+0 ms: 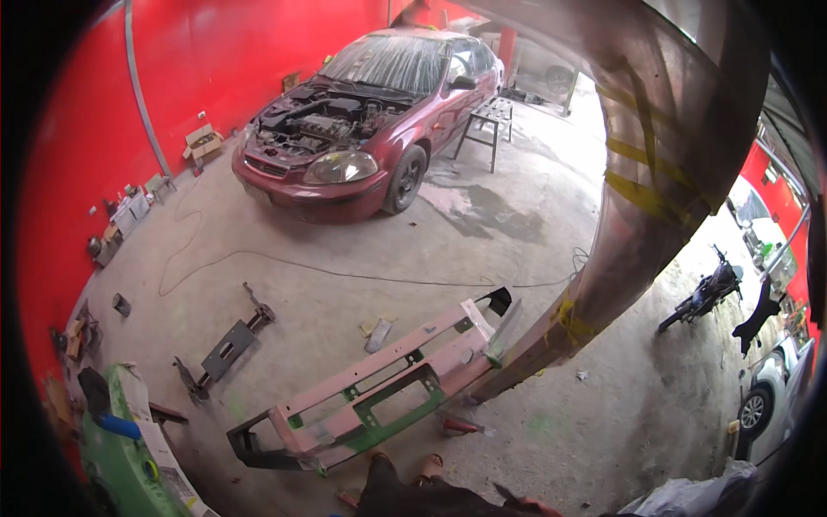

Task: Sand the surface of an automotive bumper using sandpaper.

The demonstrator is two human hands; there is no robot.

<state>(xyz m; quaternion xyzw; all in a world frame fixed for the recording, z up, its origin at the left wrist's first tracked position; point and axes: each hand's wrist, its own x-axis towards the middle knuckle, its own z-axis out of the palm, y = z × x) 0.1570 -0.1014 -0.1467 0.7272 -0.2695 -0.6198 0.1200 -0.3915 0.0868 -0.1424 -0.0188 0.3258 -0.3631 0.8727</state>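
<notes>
At the lower edge, left of centre, what seems to be the left hand [348, 498] shows too little to tell its grip. Near it, up-frame, lies the long pink-and-green, plastic-looking bumper panel [379, 360], its long axis climbing from lower left towards centre right. Right of centre, the right hand [537, 507] is farther from it, beside a dark pointed thing [510, 495]; whether gripped, I cannot tell.

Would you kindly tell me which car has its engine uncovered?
The dark red car beside the red wall: its engine shows, whereas the white car at the right edge shows none.
</notes>
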